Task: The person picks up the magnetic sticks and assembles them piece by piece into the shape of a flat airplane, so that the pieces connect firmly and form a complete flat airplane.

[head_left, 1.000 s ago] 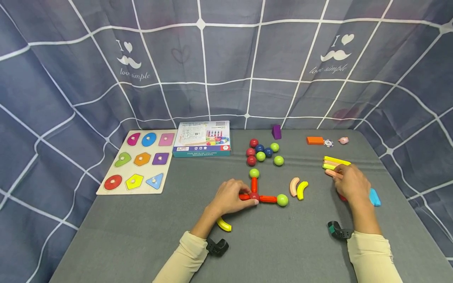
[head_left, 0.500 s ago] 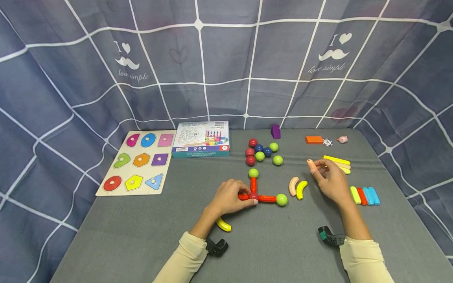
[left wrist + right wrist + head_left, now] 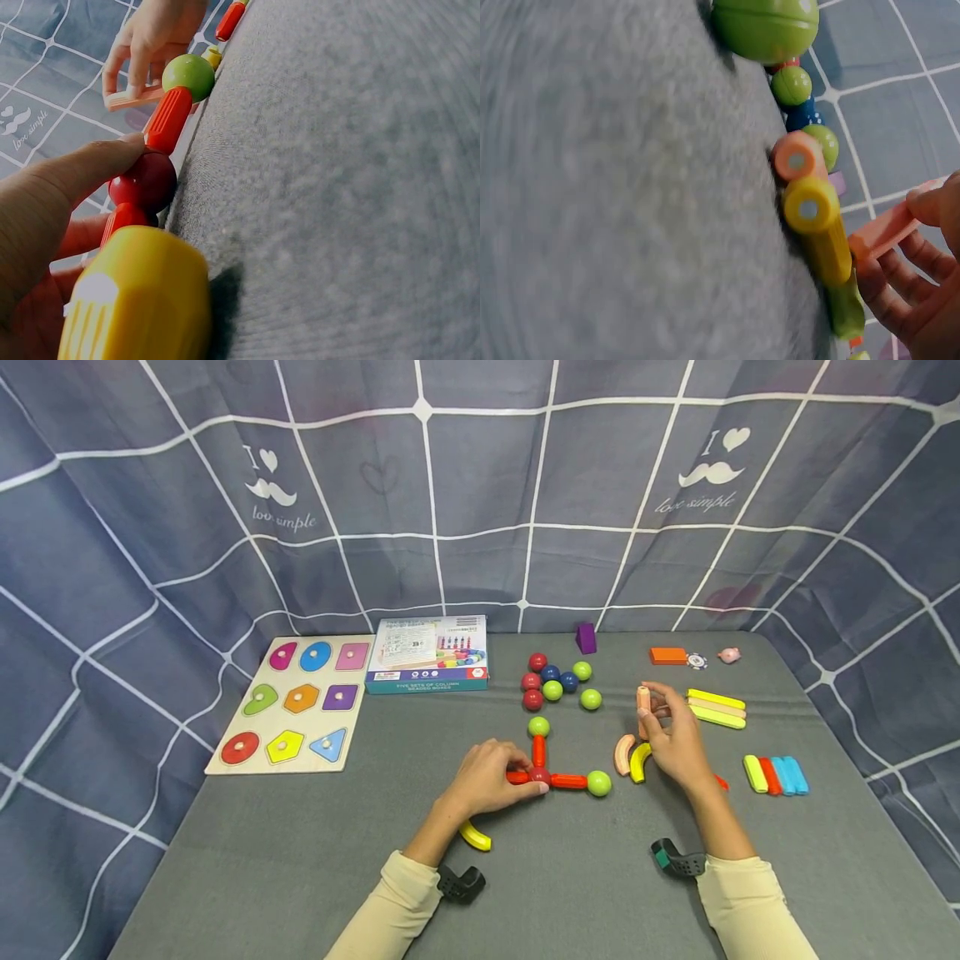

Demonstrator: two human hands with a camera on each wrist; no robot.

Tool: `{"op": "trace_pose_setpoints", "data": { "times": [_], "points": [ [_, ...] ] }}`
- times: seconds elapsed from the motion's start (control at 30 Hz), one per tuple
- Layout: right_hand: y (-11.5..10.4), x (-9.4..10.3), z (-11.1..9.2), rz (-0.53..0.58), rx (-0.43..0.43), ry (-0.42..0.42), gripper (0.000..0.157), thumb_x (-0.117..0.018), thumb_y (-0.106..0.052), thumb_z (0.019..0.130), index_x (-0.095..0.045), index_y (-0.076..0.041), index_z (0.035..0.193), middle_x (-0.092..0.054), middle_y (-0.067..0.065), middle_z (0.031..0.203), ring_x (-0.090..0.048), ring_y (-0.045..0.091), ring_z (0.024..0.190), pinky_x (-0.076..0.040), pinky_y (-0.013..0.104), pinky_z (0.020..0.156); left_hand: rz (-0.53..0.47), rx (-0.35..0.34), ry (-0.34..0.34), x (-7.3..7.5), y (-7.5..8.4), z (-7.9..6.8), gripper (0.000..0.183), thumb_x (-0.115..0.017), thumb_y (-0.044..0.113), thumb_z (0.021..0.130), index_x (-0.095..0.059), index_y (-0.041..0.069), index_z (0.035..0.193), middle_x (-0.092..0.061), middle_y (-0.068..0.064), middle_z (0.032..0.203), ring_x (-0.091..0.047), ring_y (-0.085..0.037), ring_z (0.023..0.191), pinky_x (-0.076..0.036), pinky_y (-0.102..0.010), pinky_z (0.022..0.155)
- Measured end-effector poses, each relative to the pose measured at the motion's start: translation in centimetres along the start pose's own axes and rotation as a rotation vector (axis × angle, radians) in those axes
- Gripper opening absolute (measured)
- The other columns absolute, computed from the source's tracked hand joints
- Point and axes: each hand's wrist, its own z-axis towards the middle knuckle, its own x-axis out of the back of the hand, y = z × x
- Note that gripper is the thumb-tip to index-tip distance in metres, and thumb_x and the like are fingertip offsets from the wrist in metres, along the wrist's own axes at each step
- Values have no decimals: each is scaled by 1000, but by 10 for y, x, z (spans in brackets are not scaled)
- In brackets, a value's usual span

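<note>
My left hand [image 3: 489,779] pinches a dark red ball [image 3: 144,182] between thumb and fingers. Red rods [image 3: 567,782] join onto that ball; green balls [image 3: 598,783] cap the right-hand rod and the far one. My right hand [image 3: 677,743] grips a peach-coloured rod [image 3: 643,700] near one end, raised off the table. Just left of this hand lie a curved peach piece [image 3: 622,755] and a curved yellow piece [image 3: 638,763]. Another curved yellow piece [image 3: 476,836] shows below the left wrist and looms large in the left wrist view.
Loose red, blue and green balls [image 3: 552,691] cluster beyond the joined rods. Yellow and peach rods [image 3: 716,708] and short coloured rods [image 3: 776,775] lie at right. A box [image 3: 426,656] and shape puzzle board [image 3: 288,704] stand at back left, a purple block [image 3: 586,638] behind.
My right hand has lifted a peach rod from the rods at right and carried it left, turning it upright beside the curved pieces. The left hand stays on the red ball.
</note>
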Motion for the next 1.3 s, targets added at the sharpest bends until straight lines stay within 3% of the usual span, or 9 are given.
{"op": "trace_pose_setpoints", "data": {
  "times": [0.27,0.4,0.53,0.7,0.8,0.87,1.0,1.13,1.3],
  "points": [
    [5,8,-2,-17,-65,63,41,-58,-6,93,-48,-5,133,-56,16,104,-52,15,88,-41,17,66,16,-10,4,-1,0,2,41,-69,60,76,-71,23,93,-64,13,86,-49,-7,81,-38,-27,73],
    [-20,13,1,116,-66,12,42,-57,-3,94,-45,0,134,-54,17,106,-55,15,84,-47,19,62,5,-3,5,0,0,1,40,-69,60,76,-71,23,92,-63,14,85,-48,-7,80,-38,-27,72],
    [-53,13,4,271,-74,-75,42,-55,3,93,-41,7,132,-53,22,108,-58,22,81,-51,25,61,-1,-6,8,0,0,1,39,-70,59,76,-71,23,92,-63,14,84,-48,-7,79,-38,-26,71],
    [-69,3,2,325,-97,-142,43,-55,5,92,-42,6,133,-58,26,100,-60,30,81,-50,26,65,4,-2,-1,-1,-1,1,40,-69,60,77,-71,23,93,-62,14,85,-48,-7,80,-38,-27,72],
    [-71,-5,0,325,-134,-188,43,-56,3,92,-44,1,134,-59,25,97,-61,36,77,-51,30,64,6,7,-8,-1,0,1,41,-68,61,77,-71,23,94,-62,14,86,-48,-7,81,-38,-27,73],
    [-67,-12,-2,332,-169,-222,43,-57,1,92,-45,0,134,-59,25,97,-60,36,68,-50,31,55,3,12,-12,0,1,1,41,-68,61,77,-71,23,94,-62,14,86,-48,-7,82,-38,-28,73],
    [-49,-25,-6,314,-214,-270,43,-61,-4,92,-47,0,132,-59,22,95,-54,24,50,-42,30,38,4,16,-14,0,1,1,41,-68,61,77,-71,24,94,-62,15,86,-48,-7,82,-38,-28,74],
    [-38,-32,-9,211,-167,-261,41,-67,-12,89,-54,-3,127,-63,15,91,-55,14,54,-43,26,44,15,12,-9,0,1,1,40,-68,61,77,-71,25,93,-62,15,85,-48,-7,82,-38,-28,73],
    [-34,-36,-11,88,-97,-248,39,-70,-15,86,-59,-4,122,-66,8,85,-59,14,56,-42,25,47,14,-2,1,1,2,2,39,-70,59,76,-71,24,92,-63,15,83,-48,-6,79,-38,-26,70]
  ]
}}
